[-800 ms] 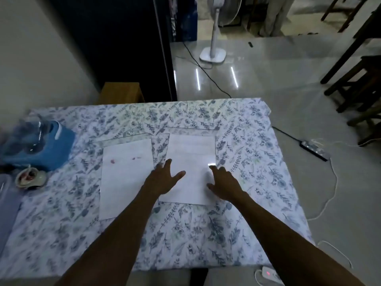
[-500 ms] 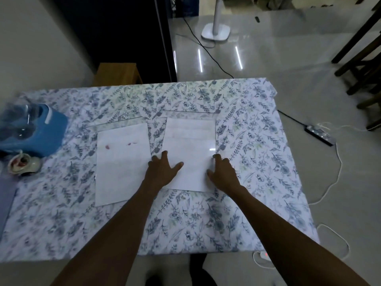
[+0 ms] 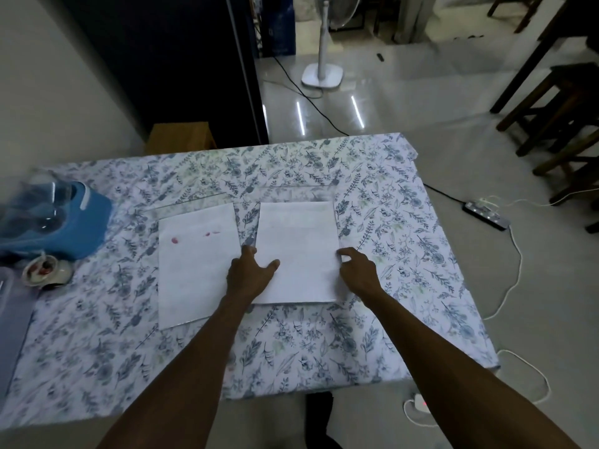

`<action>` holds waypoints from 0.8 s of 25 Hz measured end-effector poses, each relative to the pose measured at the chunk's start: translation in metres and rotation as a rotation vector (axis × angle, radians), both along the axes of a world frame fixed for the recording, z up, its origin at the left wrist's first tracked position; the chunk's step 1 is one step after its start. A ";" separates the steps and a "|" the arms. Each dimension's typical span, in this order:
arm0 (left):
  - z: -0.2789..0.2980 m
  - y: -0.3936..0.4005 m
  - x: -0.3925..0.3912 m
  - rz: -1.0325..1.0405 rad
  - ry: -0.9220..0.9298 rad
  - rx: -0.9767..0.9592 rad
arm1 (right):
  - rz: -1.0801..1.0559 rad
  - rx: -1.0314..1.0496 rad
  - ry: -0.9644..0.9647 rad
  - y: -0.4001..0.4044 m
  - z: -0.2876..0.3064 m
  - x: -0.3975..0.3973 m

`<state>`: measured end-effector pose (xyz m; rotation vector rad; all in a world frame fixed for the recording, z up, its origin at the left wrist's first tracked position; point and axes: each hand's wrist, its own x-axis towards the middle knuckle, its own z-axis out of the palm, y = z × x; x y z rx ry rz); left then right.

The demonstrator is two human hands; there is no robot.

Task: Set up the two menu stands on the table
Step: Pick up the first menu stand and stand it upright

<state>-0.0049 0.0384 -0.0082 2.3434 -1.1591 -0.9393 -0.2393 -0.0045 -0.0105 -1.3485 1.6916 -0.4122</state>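
Two clear menu stands with white paper inserts lie flat, side by side, on the table with the floral cloth (image 3: 324, 345). The left menu stand (image 3: 197, 264) has small red marks near its top, and nothing touches it. My hands are on the right menu stand (image 3: 298, 234). My left hand (image 3: 249, 273) has its thumb on the sheet and its fingers curled over the left edge. At the right edge, my right hand (image 3: 358, 270) curls its fingers around the rim. The stand still lies flat on the cloth.
A blue appliance with a clear jar (image 3: 64, 222), a small bowl (image 3: 45, 270) and a grey container (image 3: 13, 312) are at the table's left end. Behind the table stands a wooden box (image 3: 180, 136). A fan base (image 3: 322, 74), power strip (image 3: 486, 215), cables and dark stools (image 3: 557, 102) are on the floor.
Both hands went from lying spread on the right stand's lower part to curling their fingers over its left and right edges. The camera view shifted; the stands stayed flat.
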 end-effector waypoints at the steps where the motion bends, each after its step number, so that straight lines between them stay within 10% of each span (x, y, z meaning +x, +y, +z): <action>1: 0.006 0.007 0.001 -0.007 0.016 -0.022 | 0.013 -0.019 -0.004 0.005 0.005 -0.003; 7: 0.040 0.057 0.024 -0.082 0.022 -0.152 | -0.040 0.049 -0.268 0.057 0.044 -0.028; 20: 0.117 0.053 0.049 -0.277 0.033 -0.423 | 0.030 -0.141 -0.218 0.015 0.107 -0.025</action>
